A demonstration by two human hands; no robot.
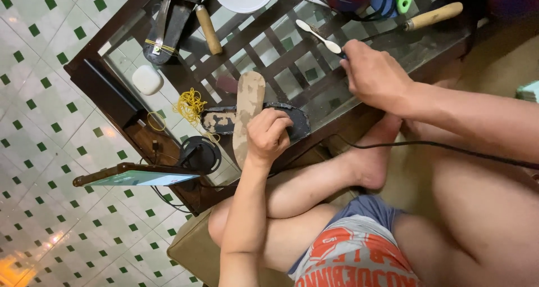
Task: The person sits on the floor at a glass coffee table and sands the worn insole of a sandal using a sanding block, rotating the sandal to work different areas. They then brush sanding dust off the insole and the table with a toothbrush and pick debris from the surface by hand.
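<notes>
Holding a tan, blotchy insole [247,113] upright, my left hand [269,134] has its grip clamped on the lower edge, over a black sole [297,120] lying on the glass bench [314,90]. My right hand [375,76], well apart, has closed its grip on a dark corded tool [342,53] beside a white spoon [318,35].

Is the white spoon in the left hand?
No, the left hand holds a tan insole; the spoon lies by the right hand.
</notes>
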